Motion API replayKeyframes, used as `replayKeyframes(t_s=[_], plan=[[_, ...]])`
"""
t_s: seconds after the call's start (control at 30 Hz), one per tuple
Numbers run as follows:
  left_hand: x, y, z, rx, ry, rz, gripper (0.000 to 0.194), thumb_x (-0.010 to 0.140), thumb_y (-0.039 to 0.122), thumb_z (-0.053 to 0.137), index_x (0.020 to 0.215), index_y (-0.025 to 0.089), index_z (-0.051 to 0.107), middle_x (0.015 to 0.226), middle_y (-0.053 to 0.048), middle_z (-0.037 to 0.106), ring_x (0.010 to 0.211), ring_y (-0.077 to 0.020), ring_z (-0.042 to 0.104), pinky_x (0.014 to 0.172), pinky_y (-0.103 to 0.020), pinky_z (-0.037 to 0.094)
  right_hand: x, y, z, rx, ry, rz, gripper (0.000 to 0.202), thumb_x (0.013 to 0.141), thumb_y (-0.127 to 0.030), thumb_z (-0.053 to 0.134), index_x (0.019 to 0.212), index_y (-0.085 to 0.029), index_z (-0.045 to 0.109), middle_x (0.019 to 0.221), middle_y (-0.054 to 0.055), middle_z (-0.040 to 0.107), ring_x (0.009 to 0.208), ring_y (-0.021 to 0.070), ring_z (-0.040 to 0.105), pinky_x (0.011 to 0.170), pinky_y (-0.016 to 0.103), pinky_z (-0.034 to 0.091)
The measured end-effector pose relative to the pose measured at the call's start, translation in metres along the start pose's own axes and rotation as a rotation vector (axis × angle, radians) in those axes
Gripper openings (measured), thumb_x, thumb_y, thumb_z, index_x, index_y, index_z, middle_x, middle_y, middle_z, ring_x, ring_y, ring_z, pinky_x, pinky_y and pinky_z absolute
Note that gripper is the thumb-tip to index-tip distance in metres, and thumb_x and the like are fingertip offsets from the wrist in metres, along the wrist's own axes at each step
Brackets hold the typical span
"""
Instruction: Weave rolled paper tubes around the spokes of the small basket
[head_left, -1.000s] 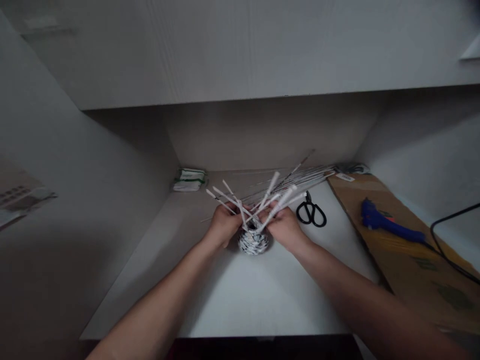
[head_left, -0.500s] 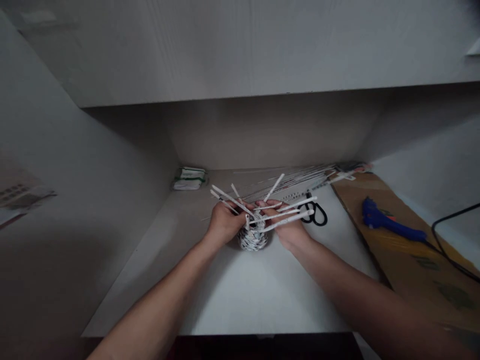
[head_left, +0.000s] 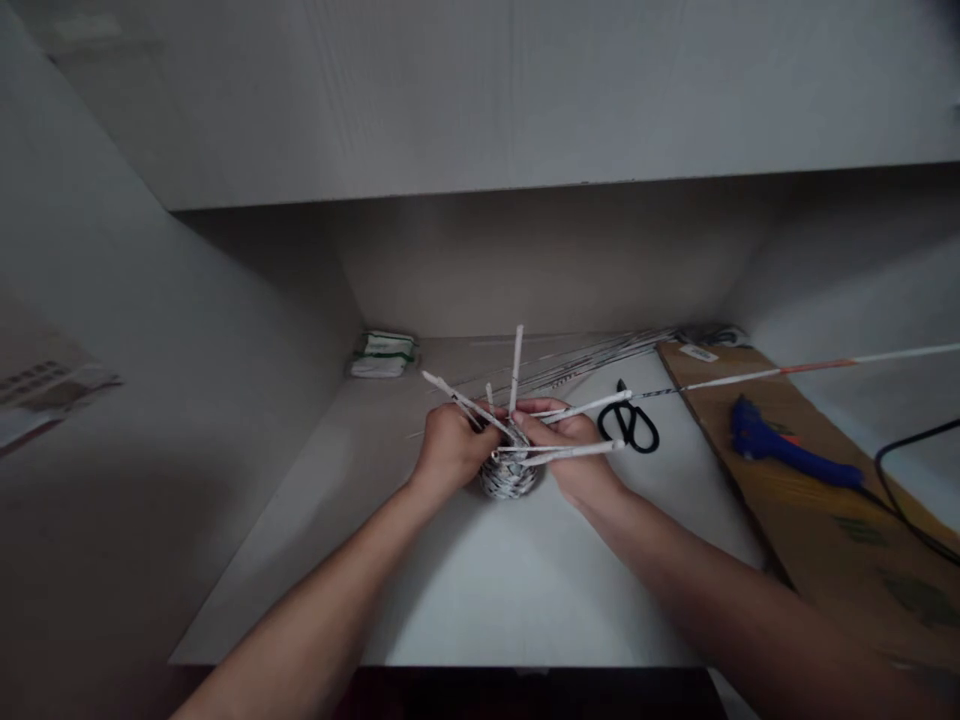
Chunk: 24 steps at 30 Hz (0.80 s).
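Note:
A small woven basket (head_left: 510, 478) of rolled paper stands on the white table, with several white paper tubes (head_left: 517, 365) fanning out of its top. My left hand (head_left: 450, 445) is closed around the basket's left side near the rim, thumb toward the middle. On the other side my right hand (head_left: 566, 430) pinches at the base of the tubes, fingers partly behind them. From beside this hand a long thin paper tube (head_left: 750, 377), partly orange, stretches off to the right edge. Which tube the right fingertips grip is partly hidden.
Black-handled scissors (head_left: 630, 425) lie right of my right hand. A blue glue gun (head_left: 787, 455) with a cord rests on a cardboard sheet (head_left: 810, 540). Behind are loose thin paper tubes (head_left: 600, 352) and a wrapped white-green packet (head_left: 384, 355). A shelf panel (head_left: 525, 110) hangs above.
The long paper tube has swung into view, reaching toward the right edge. One upright tube has shifted left and stands straighter. Both hands stay at the basket; the right fingers have moved slightly.

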<state>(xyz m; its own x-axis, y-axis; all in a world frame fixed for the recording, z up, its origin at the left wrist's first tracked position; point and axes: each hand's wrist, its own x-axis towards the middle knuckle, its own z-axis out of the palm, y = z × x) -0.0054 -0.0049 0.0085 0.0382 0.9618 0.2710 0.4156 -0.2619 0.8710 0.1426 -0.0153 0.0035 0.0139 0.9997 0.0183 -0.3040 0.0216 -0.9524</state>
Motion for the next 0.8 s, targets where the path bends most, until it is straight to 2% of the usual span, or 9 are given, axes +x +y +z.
replayKeyframes(t_s=[0.1,0.2,0.37,0.47,0.57,0.67,0.8], plan=[[0.0013,-0.0025,-0.0007,-0.042,-0.021,-0.007,0.023,0.069,0.018,0.064,0.087,0.016,0.078,0.084,-0.008,0.077,0.077,-0.0225,0.07,0.068,-0.028,0.051,-0.0005,0.0005,0.001,-0.049,0.046,-0.015,0.031,0.062,-0.04,0.078,0.078,-0.018,0.063,0.067,0.002,0.068,0.056,0.0159,0.06,0.053,0.029,0.046],[0.0038,-0.006,-0.0017,-0.159,-0.072,-0.082,0.023,0.068,0.022,0.067,0.089,0.015,0.077,0.082,-0.008,0.076,0.072,-0.0213,0.069,0.065,-0.027,0.051,-0.0016,0.0003,0.0006,-0.113,0.045,-0.06,0.026,0.063,-0.037,0.076,0.075,-0.019,0.063,0.066,0.001,0.067,0.055,0.0149,0.058,0.052,0.028,0.045],[0.0047,-0.008,0.0001,-0.293,-0.121,-0.097,0.028,0.07,0.027,0.069,0.094,0.014,0.076,0.084,-0.008,0.075,0.072,-0.0197,0.068,0.065,-0.026,0.05,-0.0025,-0.002,0.0012,-0.062,0.035,-0.051,0.022,0.057,-0.03,0.076,0.07,-0.018,0.062,0.063,0.001,0.067,0.055,0.0146,0.057,0.054,0.027,0.045],[0.0039,-0.0063,0.0029,-0.301,-0.097,-0.095,0.024,0.067,0.026,0.073,0.088,0.016,0.075,0.079,-0.006,0.074,0.071,-0.0181,0.066,0.064,-0.025,0.049,-0.0024,-0.0033,0.0024,-0.075,0.025,-0.052,0.019,0.058,-0.029,0.074,0.07,-0.018,0.062,0.063,0.0,0.066,0.054,0.0135,0.056,0.053,0.026,0.044],[0.0036,-0.0057,0.0052,-0.256,-0.024,-0.074,0.016,0.066,0.027,0.073,0.078,0.016,0.073,0.071,-0.003,0.071,0.065,-0.0159,0.062,0.061,-0.024,0.046,-0.0023,-0.0024,0.0029,-0.126,0.025,-0.062,0.019,0.061,-0.029,0.073,0.074,-0.019,0.062,0.063,-0.001,0.065,0.054,0.0133,0.056,0.053,0.026,0.044],[0.004,-0.0072,0.0063,-0.217,0.025,-0.013,0.013,0.07,0.028,0.07,0.075,0.016,0.069,0.068,-0.002,0.067,0.063,-0.0142,0.059,0.06,-0.023,0.044,-0.0022,0.0007,0.0022,-0.194,0.025,-0.109,0.018,0.063,-0.028,0.072,0.075,-0.019,0.061,0.063,-0.001,0.063,0.055,0.0132,0.055,0.054,0.026,0.043],[0.0046,-0.0076,0.0065,-0.24,0.034,-0.017,0.014,0.071,0.029,0.068,0.073,0.016,0.064,0.064,0.001,0.061,0.059,-0.0125,0.054,0.057,-0.022,0.041,-0.0007,0.0057,0.0002,-0.297,0.032,-0.186,0.011,0.066,-0.024,0.067,0.071,-0.02,0.059,0.066,0.0,0.065,0.061,0.0152,0.058,0.058,0.027,0.046]])
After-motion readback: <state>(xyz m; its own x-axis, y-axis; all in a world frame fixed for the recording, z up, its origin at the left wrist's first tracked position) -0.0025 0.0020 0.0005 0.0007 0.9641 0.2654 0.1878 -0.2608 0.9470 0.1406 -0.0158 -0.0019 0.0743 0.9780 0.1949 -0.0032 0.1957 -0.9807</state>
